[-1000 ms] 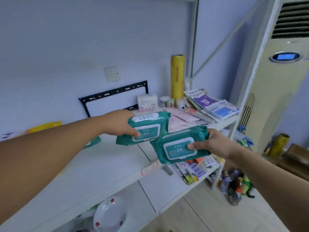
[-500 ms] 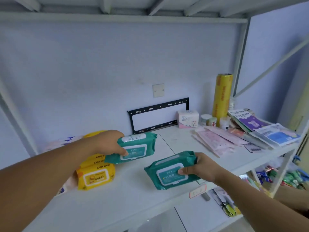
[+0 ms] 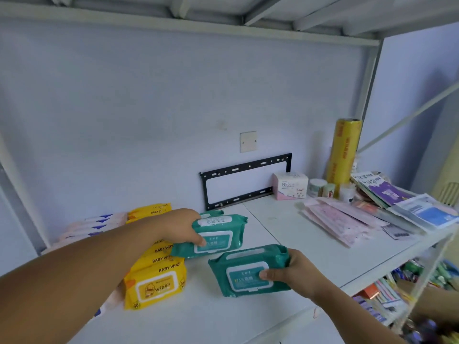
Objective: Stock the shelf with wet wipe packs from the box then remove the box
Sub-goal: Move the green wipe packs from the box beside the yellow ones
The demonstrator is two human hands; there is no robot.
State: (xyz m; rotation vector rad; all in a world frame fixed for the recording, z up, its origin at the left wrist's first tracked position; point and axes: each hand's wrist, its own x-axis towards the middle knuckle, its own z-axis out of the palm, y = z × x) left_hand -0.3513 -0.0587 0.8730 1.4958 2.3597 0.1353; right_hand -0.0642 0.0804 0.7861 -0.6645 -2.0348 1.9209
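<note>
Both hands loaded, one pack each. Left hand (image 3: 182,228) grips the rear teal soft-plastic wet wipe pack (image 3: 218,235) by its left end, hand curled over the top, one digit reaching the white flip lid. That pack sits low over the white flat shelf board (image 3: 285,234), left end against the stack of yellow baby-wipes packs (image 3: 155,281); can't tell if it's actually down on the board. Right hand (image 3: 295,271) pinches the front teal soft-plastic wet wipe pack (image 3: 248,271) at its right end, thumb on the lid, other fingers hidden behind the pack. Front pack is tilted, lid up, near the shelf's front edge, just beside the rear one, small gap between. Left of the yellow stack: pale pink-and-white flat wipe packs (image 3: 99,222) piled near the wall. Right side of the shelf: pink N95 mask carton (image 3: 289,186), upright yellow cling-film roll (image 3: 344,152), flat pink packets (image 3: 340,219). Black metal bracket frame (image 3: 246,167) on the wall.
</note>
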